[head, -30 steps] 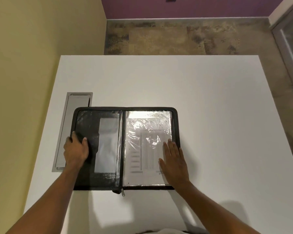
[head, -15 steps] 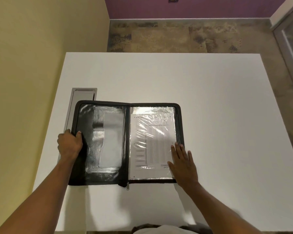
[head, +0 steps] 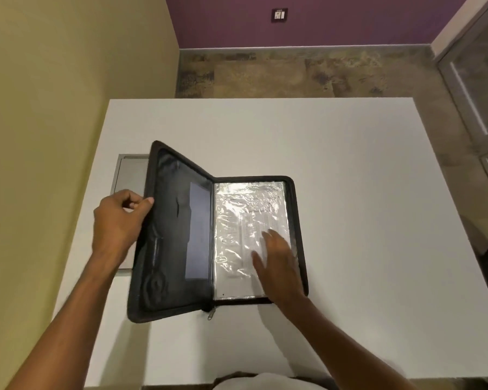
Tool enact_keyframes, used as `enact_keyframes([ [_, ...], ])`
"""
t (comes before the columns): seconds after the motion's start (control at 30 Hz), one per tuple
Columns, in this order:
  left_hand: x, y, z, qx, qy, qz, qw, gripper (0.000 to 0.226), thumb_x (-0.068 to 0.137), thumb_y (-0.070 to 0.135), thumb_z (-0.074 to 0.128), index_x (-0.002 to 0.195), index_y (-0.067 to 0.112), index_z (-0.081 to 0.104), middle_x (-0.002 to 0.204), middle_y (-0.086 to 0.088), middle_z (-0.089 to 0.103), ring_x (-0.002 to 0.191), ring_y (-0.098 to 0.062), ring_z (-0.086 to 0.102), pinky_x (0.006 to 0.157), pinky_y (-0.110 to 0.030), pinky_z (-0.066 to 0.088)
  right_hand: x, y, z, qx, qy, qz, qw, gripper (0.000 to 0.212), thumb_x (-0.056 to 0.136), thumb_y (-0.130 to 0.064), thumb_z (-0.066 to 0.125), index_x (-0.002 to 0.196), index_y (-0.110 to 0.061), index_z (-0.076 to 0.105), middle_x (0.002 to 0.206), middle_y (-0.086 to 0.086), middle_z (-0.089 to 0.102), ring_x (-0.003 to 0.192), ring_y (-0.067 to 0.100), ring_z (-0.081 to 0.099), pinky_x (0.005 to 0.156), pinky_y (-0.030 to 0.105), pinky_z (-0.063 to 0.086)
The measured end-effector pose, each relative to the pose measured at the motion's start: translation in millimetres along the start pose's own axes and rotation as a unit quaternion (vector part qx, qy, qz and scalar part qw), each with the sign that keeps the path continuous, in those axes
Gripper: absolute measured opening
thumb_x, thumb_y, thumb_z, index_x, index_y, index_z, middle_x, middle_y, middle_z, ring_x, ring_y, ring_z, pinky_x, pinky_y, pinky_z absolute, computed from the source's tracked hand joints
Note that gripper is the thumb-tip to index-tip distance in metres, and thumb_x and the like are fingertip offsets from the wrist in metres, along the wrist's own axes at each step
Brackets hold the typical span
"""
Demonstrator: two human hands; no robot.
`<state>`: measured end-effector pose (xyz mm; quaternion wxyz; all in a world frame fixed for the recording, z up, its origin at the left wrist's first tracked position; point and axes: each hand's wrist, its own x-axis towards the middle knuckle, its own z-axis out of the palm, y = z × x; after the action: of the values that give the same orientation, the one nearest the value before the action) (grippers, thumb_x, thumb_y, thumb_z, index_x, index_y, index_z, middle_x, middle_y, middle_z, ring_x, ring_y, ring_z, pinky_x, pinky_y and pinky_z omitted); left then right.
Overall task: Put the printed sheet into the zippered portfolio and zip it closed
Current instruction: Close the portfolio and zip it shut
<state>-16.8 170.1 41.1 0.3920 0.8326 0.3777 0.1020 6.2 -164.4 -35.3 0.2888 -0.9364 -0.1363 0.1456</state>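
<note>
A black zippered portfolio [head: 169,249] lies open on the white table [head: 350,192]. Its left cover is tilted up off the table. My left hand [head: 117,220] grips that cover's outer edge, thumb on the inner side. The printed sheet [head: 245,220] lies in the right half under a shiny clear sleeve. My right hand [head: 279,263] rests flat on the sheet, fingers straight. The zipper pull [head: 211,313] hangs at the near end of the spine.
A grey metal cable hatch [head: 128,175] is set into the table behind the raised cover. A yellow wall runs close along the table's left side. Bare floor lies beyond the far edge, and a glass door frame stands at the right.
My left hand has lifted the left cover from flat to tilted up, swinging it rightward. My right hand slid from the sheet's right edge further onto the sheet.
</note>
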Motion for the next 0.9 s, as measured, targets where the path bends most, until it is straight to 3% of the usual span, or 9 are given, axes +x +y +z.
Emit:
enact_keyframes([
  [0.13,-28.4,50.8,24.0,-0.054,-0.067,0.015,0.996,0.02,0.09,0.036,0.082,0.078,0.024,0.072,0.075,0.005,0.07,0.063,-0.014,0.07,0.044,-0.018,0.051,-9.7,-81.1,-21.8,0.189,0.012,-0.044,0.981,0.05,0.103,-0.047,0.049,0.146,-0.02,0.05,0.14,-0.004,0.059,0.121,0.013,0.06,0.102,0.037,0.053],
  [0.27,-54.7,86.4,52.6,-0.088,-0.111,0.03,0.989,0.019,0.092,0.041,0.079,0.085,0.023,0.074,0.08,0.006,0.073,0.06,-0.017,0.073,0.046,-0.02,0.055,-20.3,-114.7,-40.6,0.235,-0.023,-0.048,0.971,0.054,0.098,-0.053,0.054,0.142,-0.023,0.052,0.128,-0.004,0.06,0.108,0.014,0.06,0.096,0.034,0.052],
  [0.33,-63.6,93.2,64.6,-0.122,-0.147,0.036,0.981,0.018,0.096,0.043,0.073,0.09,0.027,0.077,0.084,0.008,0.076,0.062,-0.015,0.074,0.051,-0.024,0.058,-24.3,-109.7,-46.0,0.236,-0.019,-0.048,0.97,0.046,0.097,-0.031,0.064,0.139,-0.016,0.054,0.122,0.002,0.061,0.104,0.02,0.06,0.094,0.036,0.051],
  [0.43,-77.2,86.4,83.8,-0.139,-0.2,0.055,0.968,0.018,0.102,0.036,0.066,0.109,0.036,0.082,0.094,0.014,0.078,0.073,-0.012,0.075,0.063,-0.03,0.064,-24.5,-87.1,-52.4,0.253,-0.003,0.009,0.967,0.04,0.093,-0.008,0.059,0.131,-0.019,0.057,0.108,0.001,0.058,0.09,0.021,0.058,0.086,0.042,0.052],
  [0.5,-86.6,71.0,99.6,-0.11,-0.226,0.079,0.965,0.022,0.102,0.029,0.066,0.118,0.037,0.08,0.115,0.014,0.077,0.097,-0.009,0.073,0.088,-0.039,0.064,-22.9,-63.9,-55.1,0.249,0.025,0.034,0.968,0.043,0.093,-0.004,0.056,0.132,-0.023,0.059,0.109,-0.002,0.058,0.092,0.018,0.059,0.087,0.038,0.052],
  [0.57,-95.8,49.4,117.2,-0.026,-0.26,0.117,0.958,0.033,0.101,0.027,0.069,0.133,0.035,0.073,0.146,0.002,0.064,0.133,-0.012,0.06,0.114,-0.043,0.05,-22.3,-35.4,-55.6,0.233,0.058,0.045,0.97,0.047,0.093,-0.002,0.057,0.134,-0.024,0.06,0.111,-0.006,0.056,0.099,0.014,0.058,0.092,0.03,0.05],
  [0.63,-104.5,28.2,133.0,0.055,-0.312,0.14,0.938,0.056,0.096,0.031,0.076,0.149,0.036,0.059,0.169,-0.008,0.038,0.156,-0.023,0.037,0.127,-0.044,0.033,-21.2,-7.6,-53.5,0.205,0.072,0.076,0.973,0.048,0.094,-0.001,0.06,0.138,-0.022,0.06,0.113,-0.008,0.056,0.104,0.01,0.055,0.097,0.026,0.048],
  [0.77,-126.5,-3.6,169.7,0.136,-0.368,0.14,0.909,0.095,0.087,0.045,0.082,0.164,0.048,0.025,0.178,-0.003,0.002,0.165,-0.033,0.002,0.131,-0.059,0.017,-13.9,36.7,-45.6,0.154,0.069,0.156,0.973,0.049,0.098,-0.005,0.066,0.144,-0.018,0.054,0.131,0.004,0.067,0.119,0.024,0.063,0.096,0.025,0.046],
  [0.9,-142.0,-15.5,203.0,0.185,-0.361,0.145,0.903,0.097,0.089,0.051,0.078,0.165,0.046,0.018,0.178,-0.002,-0.006,0.164,-0.031,-0.008,0.129,-0.065,0.011,-6.3,66.6,-41.9,0.141,0.054,0.185,0.971,0.046,0.093,0.0,0.063,0.133,-0.021,0.059,0.107,0.005,0.073,0.096,0.027,0.069,0.079,0.034,0.057],
])
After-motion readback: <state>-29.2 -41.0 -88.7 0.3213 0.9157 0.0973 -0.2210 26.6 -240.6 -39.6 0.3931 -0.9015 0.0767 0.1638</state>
